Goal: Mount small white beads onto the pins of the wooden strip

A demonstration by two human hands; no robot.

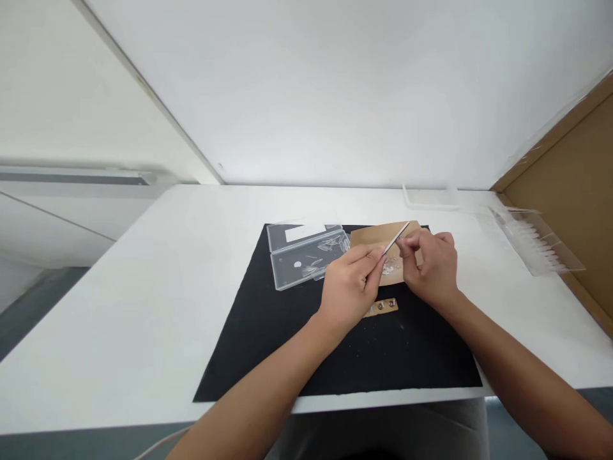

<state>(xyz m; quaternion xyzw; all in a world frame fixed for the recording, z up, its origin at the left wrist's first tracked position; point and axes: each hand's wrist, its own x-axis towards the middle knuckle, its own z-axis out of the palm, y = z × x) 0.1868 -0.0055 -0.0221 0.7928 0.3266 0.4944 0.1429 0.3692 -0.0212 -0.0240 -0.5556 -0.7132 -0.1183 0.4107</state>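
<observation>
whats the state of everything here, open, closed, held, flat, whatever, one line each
Stick: held at a slant
Left hand: fingers closed on the stick
Right hand: fingers pinched beside the stick, contact unclear
Clear case: open, loose pieces inside
Black mat: spread flat
Brown paper: on the mat, small bits on it
Card strip: partly hidden by left hand

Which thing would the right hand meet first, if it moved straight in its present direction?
Probably the thin rod held in the left hand: the right hand points toward it and seems very near, or touching, though depth is unclear.
</observation>
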